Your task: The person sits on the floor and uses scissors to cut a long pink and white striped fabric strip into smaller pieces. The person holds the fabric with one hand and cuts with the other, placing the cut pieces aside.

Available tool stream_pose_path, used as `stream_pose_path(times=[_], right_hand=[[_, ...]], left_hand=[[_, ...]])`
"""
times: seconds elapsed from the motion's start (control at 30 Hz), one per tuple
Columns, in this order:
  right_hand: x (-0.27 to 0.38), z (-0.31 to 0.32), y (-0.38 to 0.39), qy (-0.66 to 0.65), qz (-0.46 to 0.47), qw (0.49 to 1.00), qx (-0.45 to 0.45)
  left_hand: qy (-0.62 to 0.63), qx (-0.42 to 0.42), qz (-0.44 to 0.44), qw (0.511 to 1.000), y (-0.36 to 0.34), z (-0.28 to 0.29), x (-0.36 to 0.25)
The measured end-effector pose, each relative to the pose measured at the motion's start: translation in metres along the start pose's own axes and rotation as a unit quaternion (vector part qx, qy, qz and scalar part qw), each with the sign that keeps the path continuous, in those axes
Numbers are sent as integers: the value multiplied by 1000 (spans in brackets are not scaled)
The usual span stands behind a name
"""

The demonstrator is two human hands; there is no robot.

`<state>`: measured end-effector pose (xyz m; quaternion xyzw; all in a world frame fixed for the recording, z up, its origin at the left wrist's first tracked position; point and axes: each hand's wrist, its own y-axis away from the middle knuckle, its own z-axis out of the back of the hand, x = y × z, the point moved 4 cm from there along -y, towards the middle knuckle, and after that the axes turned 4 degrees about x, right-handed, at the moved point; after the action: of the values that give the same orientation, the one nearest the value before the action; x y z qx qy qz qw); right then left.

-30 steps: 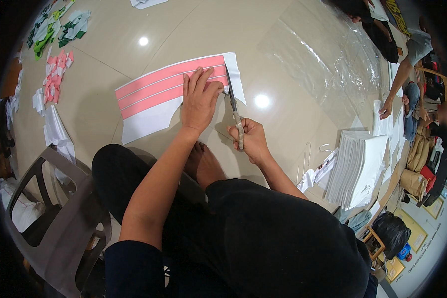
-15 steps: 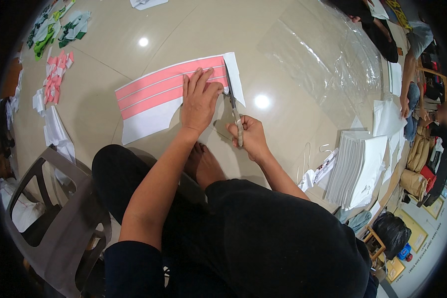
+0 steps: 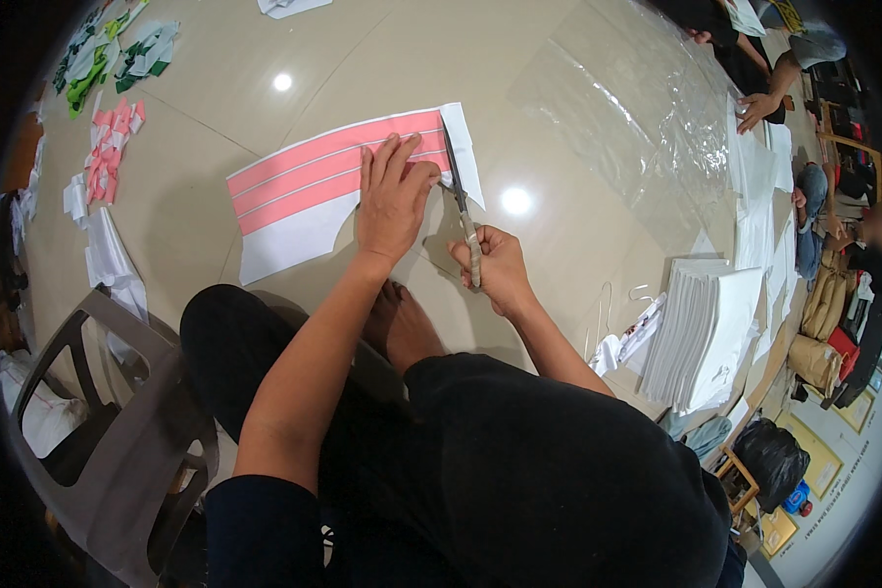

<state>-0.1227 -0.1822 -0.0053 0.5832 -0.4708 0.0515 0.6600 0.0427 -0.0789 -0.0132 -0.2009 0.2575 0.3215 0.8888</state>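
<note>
A pink piece of cloth or paper with thin white lines and a white lower part [image 3: 294, 181] lies on the tiled floor before me. My left hand [image 3: 394, 201] rests on its right half, fingers stretched flat, thumb by the cut edge. In my right hand [image 3: 503, 269] is a pair of scissors [image 3: 463, 201] with wrapped handles. Its blades run along the piece's right end, between the pink stripes and a white end strip [image 3: 465, 157]. Whether that strip still hangs on at the top is unclear.
Pink scraps [image 3: 113, 147] and green scraps [image 3: 93, 59] lie at far left, near a grey plastic chair [image 3: 157, 412]. Clear plastic sheeting [image 3: 637, 118] spreads at the right. A white stack [image 3: 701, 333] stands right of my arm. Another person's hand [image 3: 758, 110] is at upper right.
My hands, the scissors and the pink piece have barely shifted. At upper right, the other person's hand has moved farther away, and the white sheets beside it lie differently.
</note>
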Motion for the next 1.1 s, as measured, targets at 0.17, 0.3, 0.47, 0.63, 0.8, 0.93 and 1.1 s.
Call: stream_pose_path(times=[0.17,0.3,0.47,0.63,0.8,0.93,1.1], right_hand=[[-5,2,-4,-3,1,1000,1],[-5,1,-4,-2,5,1000,4],[-7,2,-5,-11,15,1000,8],[-2,0,-3,8,6,1000,5],[2,0,-10,9,14,1000,1],[7,-2,-12,8,12,1000,-2],[5,-1,-13,-7,11,1000,-2]], left_hand=[[2,1,-1,1000,0,-1,1],[1,0,-2,1000,0,-1,1],[4,0,-1,1000,0,0,0],[1,3,3,1000,0,0,0],[3,4,3,1000,-1,-1,0],[1,1,3,1000,0,0,0],[0,-1,1,1000,-1,0,0]])
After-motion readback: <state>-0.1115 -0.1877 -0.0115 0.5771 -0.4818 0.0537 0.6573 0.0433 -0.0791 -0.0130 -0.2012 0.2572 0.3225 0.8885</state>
